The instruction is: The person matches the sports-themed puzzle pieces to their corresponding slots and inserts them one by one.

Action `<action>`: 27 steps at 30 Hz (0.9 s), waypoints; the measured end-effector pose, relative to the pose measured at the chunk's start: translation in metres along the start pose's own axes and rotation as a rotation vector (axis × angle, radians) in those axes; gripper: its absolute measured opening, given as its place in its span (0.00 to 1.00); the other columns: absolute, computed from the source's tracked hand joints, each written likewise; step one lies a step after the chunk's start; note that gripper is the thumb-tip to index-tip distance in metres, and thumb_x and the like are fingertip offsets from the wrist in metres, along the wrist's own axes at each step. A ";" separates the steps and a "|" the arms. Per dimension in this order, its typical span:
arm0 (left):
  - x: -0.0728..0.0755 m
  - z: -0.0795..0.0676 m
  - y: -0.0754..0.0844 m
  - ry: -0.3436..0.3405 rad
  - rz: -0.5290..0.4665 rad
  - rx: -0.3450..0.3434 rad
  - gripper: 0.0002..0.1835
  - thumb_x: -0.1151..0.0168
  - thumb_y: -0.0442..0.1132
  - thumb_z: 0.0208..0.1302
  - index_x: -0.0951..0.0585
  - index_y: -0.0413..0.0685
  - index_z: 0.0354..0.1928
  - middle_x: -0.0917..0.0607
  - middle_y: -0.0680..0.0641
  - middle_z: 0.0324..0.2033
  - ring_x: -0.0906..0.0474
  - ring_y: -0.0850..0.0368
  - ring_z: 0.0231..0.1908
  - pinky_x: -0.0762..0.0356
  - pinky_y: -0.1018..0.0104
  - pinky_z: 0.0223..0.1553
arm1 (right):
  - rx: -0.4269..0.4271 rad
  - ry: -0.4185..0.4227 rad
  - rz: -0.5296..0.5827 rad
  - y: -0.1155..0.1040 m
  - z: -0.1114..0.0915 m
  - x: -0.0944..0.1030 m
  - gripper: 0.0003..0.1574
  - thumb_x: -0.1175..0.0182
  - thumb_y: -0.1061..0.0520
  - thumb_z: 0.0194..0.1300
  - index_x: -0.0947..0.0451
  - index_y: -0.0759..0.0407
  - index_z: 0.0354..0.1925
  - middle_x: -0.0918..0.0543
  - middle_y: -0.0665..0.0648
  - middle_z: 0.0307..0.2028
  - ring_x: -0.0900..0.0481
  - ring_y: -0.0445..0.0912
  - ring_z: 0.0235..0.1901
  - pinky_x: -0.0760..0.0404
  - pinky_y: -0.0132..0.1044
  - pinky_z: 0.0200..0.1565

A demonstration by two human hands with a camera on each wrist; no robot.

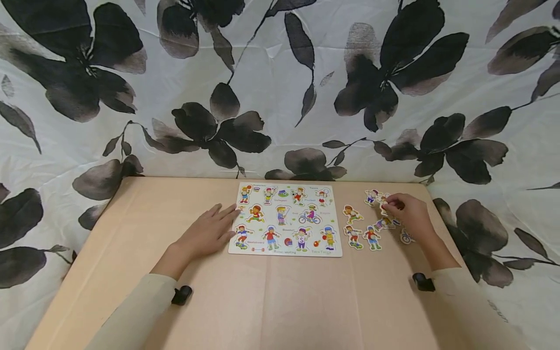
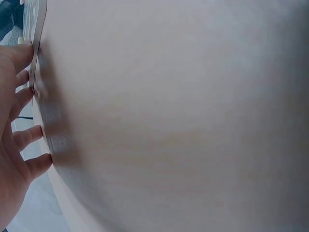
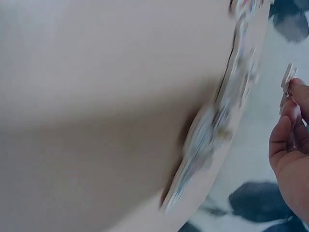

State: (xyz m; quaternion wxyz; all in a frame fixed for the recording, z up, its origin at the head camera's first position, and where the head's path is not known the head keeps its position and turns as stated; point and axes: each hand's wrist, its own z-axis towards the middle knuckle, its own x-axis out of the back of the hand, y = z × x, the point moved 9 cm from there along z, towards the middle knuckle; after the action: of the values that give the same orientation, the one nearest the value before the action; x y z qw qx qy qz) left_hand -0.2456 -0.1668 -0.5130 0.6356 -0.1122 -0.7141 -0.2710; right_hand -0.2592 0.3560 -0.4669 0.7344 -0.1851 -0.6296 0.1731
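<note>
Your left sleeve (image 1: 135, 313) and right sleeve (image 1: 472, 306) lie nearest, stretched over the tan table (image 1: 306, 301), a black device (image 1: 181, 295) at each wrist. Your right hand (image 1: 409, 216) pinches one cut-out puzzle piece (image 3: 287, 79) between thumb and fingers, held up clear of the table. Near that grip lie loose figure pieces: a running-figure piece (image 1: 352, 214) to its left, a wheeled piece (image 1: 406, 237) partly hidden by your hand, and others (image 1: 372, 238), some bunched together. Your left hand (image 1: 207, 231) has a relaxed grip, fingers extended, their tips at the left edge of the white puzzle board (image 1: 271, 219). Rows of sports figures cover the board; whether they are printed or set into it, you cannot tell. Floral cloth (image 1: 280, 87) rises behind the table.
</note>
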 end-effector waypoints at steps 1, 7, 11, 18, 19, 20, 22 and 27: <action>0.000 0.000 0.000 -0.002 0.000 0.000 0.36 0.45 0.55 0.76 0.37 0.53 0.80 0.39 0.48 0.80 0.46 0.31 0.78 0.45 0.36 0.78 | 0.011 -0.002 0.011 -0.006 0.001 -0.003 0.13 0.32 0.55 0.70 0.17 0.65 0.46 0.16 0.63 0.36 0.23 0.52 0.35 0.25 0.27 0.29; 0.000 0.001 0.001 -0.003 0.012 -0.010 0.35 0.45 0.54 0.76 0.37 0.51 0.80 0.39 0.47 0.80 0.45 0.31 0.78 0.45 0.36 0.78 | 0.017 -0.045 0.077 -0.034 0.006 -0.024 0.11 0.31 0.57 0.69 0.16 0.64 0.44 0.17 0.62 0.36 0.24 0.51 0.35 0.25 0.28 0.30; 0.002 0.001 0.001 0.004 0.015 -0.016 0.35 0.44 0.54 0.76 0.37 0.51 0.80 0.38 0.47 0.80 0.45 0.30 0.77 0.44 0.36 0.77 | -0.006 -0.074 0.097 -0.049 0.014 -0.039 0.11 0.32 0.55 0.70 0.17 0.62 0.45 0.17 0.60 0.36 0.23 0.51 0.36 0.23 0.32 0.33; 0.003 0.001 0.000 0.004 -0.004 -0.010 0.36 0.44 0.54 0.76 0.37 0.53 0.80 0.39 0.48 0.80 0.46 0.31 0.78 0.45 0.36 0.78 | -0.001 -0.127 0.116 -0.078 0.034 -0.066 0.12 0.32 0.54 0.70 0.17 0.61 0.45 0.16 0.59 0.36 0.22 0.50 0.35 0.21 0.36 0.35; 0.003 0.001 0.001 0.005 -0.008 -0.010 0.36 0.44 0.54 0.76 0.37 0.52 0.80 0.39 0.48 0.80 0.46 0.31 0.78 0.45 0.36 0.78 | 0.000 -0.133 0.120 -0.082 0.037 -0.069 0.12 0.31 0.54 0.70 0.16 0.61 0.45 0.16 0.58 0.36 0.22 0.50 0.35 0.21 0.36 0.35; 0.003 0.001 0.001 0.004 -0.011 -0.010 0.35 0.44 0.54 0.76 0.37 0.52 0.80 0.39 0.48 0.80 0.46 0.31 0.78 0.45 0.36 0.78 | 0.002 -0.140 0.124 -0.085 0.040 -0.073 0.12 0.31 0.54 0.70 0.16 0.61 0.44 0.16 0.58 0.36 0.22 0.50 0.35 0.21 0.35 0.34; 0.003 0.001 0.002 0.005 -0.012 -0.012 0.35 0.44 0.54 0.76 0.37 0.52 0.80 0.39 0.48 0.80 0.46 0.31 0.78 0.45 0.36 0.78 | -0.001 -0.156 0.128 -0.092 0.044 -0.080 0.12 0.31 0.54 0.70 0.16 0.61 0.44 0.16 0.57 0.35 0.23 0.49 0.34 0.22 0.34 0.34; 0.003 0.000 0.002 0.004 0.001 -0.017 0.35 0.45 0.54 0.76 0.37 0.51 0.80 0.38 0.47 0.80 0.45 0.30 0.78 0.45 0.36 0.78 | 0.004 -0.176 0.131 -0.105 0.053 -0.095 0.09 0.31 0.56 0.69 0.17 0.60 0.42 0.17 0.57 0.34 0.24 0.48 0.34 0.23 0.34 0.32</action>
State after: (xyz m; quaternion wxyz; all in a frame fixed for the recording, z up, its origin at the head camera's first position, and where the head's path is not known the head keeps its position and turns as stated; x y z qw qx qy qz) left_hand -0.2456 -0.1657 -0.5093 0.6364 -0.1172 -0.7104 -0.2769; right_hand -0.3232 0.2216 -0.4898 0.6639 -0.2083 -0.6778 0.2376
